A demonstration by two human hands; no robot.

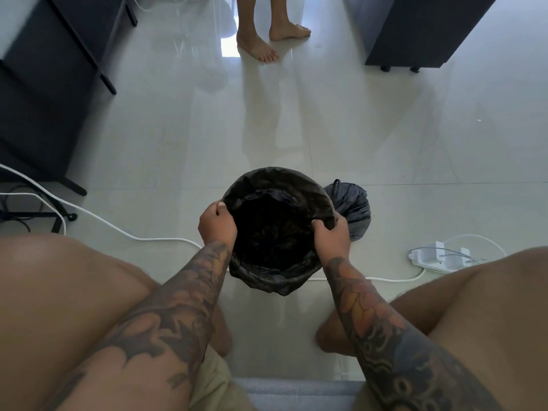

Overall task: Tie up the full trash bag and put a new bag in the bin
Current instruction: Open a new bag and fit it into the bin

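- Beyond your right hand [331, 236], the bin [275, 185] partly hides the tied trash bag [351, 204].
- The new bag [275, 274] covers the bin's walls.
- Past both hands, the frame's top edge crops a standing person's legs [261, 28].

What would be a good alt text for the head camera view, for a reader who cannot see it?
A seated person's left hand and right hand grip the edge of a new black bag folded over the rim of a round bin on the tiled floor. A tied full bag sits just behind the bin.
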